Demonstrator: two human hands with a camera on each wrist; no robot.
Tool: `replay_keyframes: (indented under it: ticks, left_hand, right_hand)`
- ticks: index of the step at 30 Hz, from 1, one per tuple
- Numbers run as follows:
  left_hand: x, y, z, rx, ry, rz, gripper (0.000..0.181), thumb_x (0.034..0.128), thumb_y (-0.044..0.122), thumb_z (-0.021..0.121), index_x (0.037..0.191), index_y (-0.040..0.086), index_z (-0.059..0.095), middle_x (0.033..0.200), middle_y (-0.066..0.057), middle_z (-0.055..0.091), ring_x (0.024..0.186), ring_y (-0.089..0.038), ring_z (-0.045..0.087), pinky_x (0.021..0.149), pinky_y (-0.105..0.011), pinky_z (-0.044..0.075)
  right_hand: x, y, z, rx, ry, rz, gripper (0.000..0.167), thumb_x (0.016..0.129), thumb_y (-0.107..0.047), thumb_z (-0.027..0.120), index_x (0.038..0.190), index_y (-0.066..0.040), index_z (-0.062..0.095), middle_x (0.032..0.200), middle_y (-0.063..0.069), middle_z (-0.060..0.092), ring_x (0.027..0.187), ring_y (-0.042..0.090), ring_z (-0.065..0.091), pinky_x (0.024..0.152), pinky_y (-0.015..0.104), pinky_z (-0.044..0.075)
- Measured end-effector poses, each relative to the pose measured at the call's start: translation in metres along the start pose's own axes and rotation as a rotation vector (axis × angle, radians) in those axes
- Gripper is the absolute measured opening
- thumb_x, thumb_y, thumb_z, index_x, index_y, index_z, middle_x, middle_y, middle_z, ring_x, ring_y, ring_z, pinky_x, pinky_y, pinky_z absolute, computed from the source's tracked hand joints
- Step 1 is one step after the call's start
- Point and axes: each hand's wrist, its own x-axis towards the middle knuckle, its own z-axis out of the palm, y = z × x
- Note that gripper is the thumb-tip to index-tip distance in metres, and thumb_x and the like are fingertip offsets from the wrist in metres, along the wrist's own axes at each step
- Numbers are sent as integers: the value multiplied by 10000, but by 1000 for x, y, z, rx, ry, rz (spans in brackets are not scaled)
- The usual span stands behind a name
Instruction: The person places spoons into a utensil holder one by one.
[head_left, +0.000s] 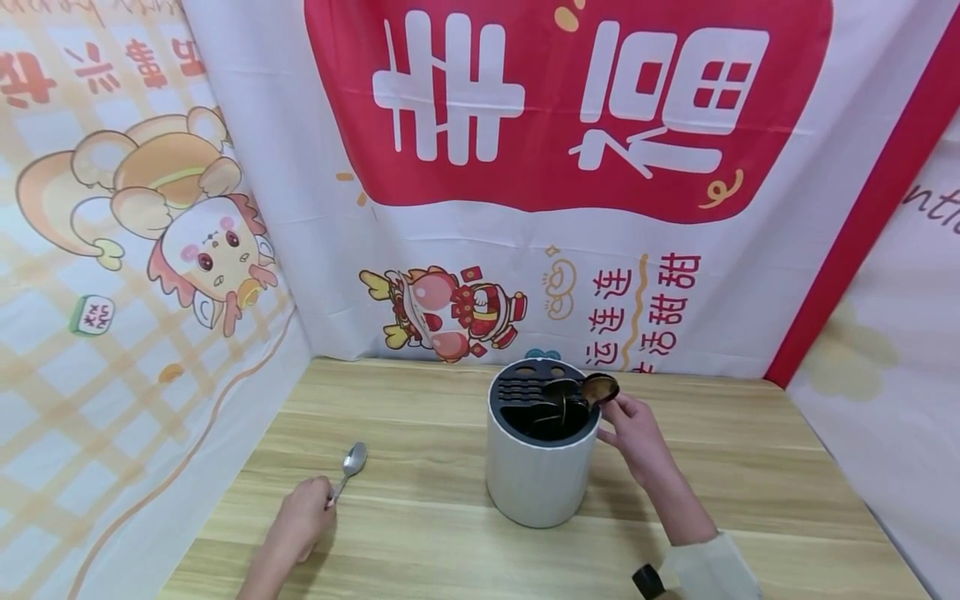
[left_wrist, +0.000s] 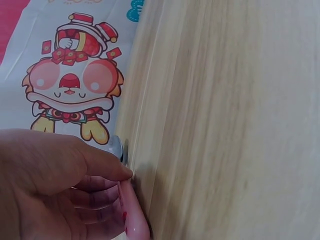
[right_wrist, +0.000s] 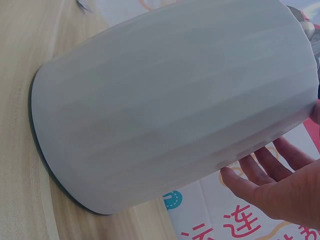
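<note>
My left hand (head_left: 298, 518) pinches a metal spoon (head_left: 354, 460) by its handle, its bowl pointing away over the table. In the left wrist view, thumb and fingers hold the spoon's pink handle (left_wrist: 132, 215); part of its bowl shows past the hand. A white round utensil holder (head_left: 536, 479) with a dark slotted top stands upright. Several dark utensils are in its large opening, and the brown bowl of one spoon (head_left: 600, 388) leans over the right rim. My right hand (head_left: 637, 437) touches the holder's side near that rim, fingers (right_wrist: 267, 162) fairly straight against the wall.
The wood-grain table (head_left: 420, 433) ends at a printed cloth backdrop (head_left: 465, 242), with another cloth (head_left: 150, 333) along the left side and one on the right. A black-tipped object (head_left: 648, 581) is partly visible by the right sleeve.
</note>
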Motion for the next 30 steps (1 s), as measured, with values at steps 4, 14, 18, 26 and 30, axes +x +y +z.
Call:
replay_keyframes:
  ticks: [4, 14, 18, 26, 30]
  left_hand:
    - [1, 4, -1, -22, 1, -5, 88, 812, -48, 654, 891, -9, 648, 801, -60, 613, 678, -142, 515, 538, -225, 454]
    - [1, 13, -5, -147, 29, 28, 91, 861, -27, 665, 943, -14, 629, 784, -32, 574, 686, -129, 499, 518, -199, 436]
    - [0, 18, -8, -222, 35, 13, 108, 876, -15, 656, 980, -11, 625, 809, -30, 597, 691, -120, 533, 538, -183, 472]
    - [3, 35, -16, -285, 127, 20, 87, 865, 28, 705, 927, 38, 644, 798, -23, 642, 666, -98, 602, 533, -182, 516]
    - [2, 44, -19, -264, 177, 36, 103, 831, 36, 749, 892, 62, 670, 797, -5, 674, 743, -100, 637, 635, -162, 545]
  right_hand:
    - [1, 0, 0, 1, -4, 12, 526, 1048, -405, 450, 1421, -44, 526, 1506, 181, 450, 1359, 300, 467, 1079, 472, 488]
    - [1, 0, -1, 1, -10, 22, 515, 1050, -405, 445, 1417, -53, 528, 1528, 180, 430, 1403, 341, 434, 1094, 496, 466]
    - [0, 1, -1, 4, -10, 29, 511, 1052, -399, 442, 1421, -56, 527, 1537, 179, 419, 1410, 350, 427, 1096, 505, 462]
    - [0, 0, 0, 2, -2, 11, 509, 1053, -394, 444, 1415, -46, 531, 1525, 175, 431, 1400, 344, 436, 1090, 498, 473]
    - [1, 1, 0, 1, -8, 9, 519, 1052, -401, 443, 1420, -45, 525, 1530, 178, 426, 1407, 351, 429, 1090, 498, 471]
